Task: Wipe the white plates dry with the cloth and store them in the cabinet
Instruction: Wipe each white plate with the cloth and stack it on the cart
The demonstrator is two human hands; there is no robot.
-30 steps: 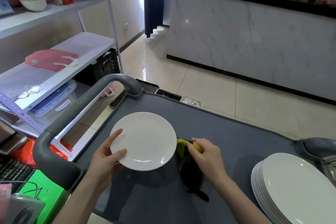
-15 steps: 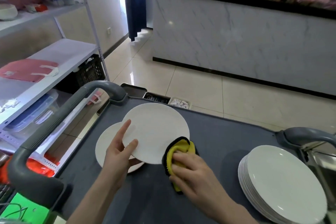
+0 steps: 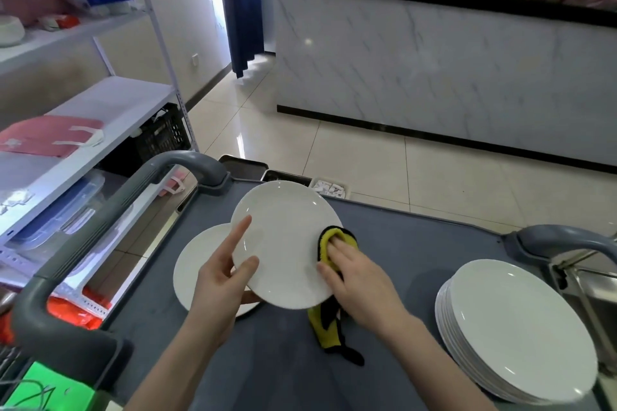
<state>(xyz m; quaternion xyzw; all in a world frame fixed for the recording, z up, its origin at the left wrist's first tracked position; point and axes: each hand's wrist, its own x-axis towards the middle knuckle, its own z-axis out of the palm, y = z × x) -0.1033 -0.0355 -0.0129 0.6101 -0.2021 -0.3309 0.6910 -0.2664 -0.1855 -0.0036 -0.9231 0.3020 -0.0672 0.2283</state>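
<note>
Gripping a white plate [image 3: 283,243] at its left rim, thumb on its face, the left hand [image 3: 220,280] holds it above the cart [image 3: 417,253]. The right hand [image 3: 360,280] presses the yellow cloth [image 3: 334,240] onto it with flattish fingers; whether the palm also clutches the hanging tail is unclear. This looks early: one lone plate [image 3: 197,264] lies beneath, a tall stack [image 3: 521,330] waits on the right, and no cabinet is in view. Shelving [image 3: 110,117] crowds the left.

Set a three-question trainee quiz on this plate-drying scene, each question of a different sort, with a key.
1. What does the right hand press onto the held plate? A) sponge B) yellow cloth C) paper towel
2. True or false: the left hand grips the held plate's rim.
3. Fill in: the stack of plates stands on the cart to the person's ___.
Key: 1 B; 2 true; 3 right.
</note>
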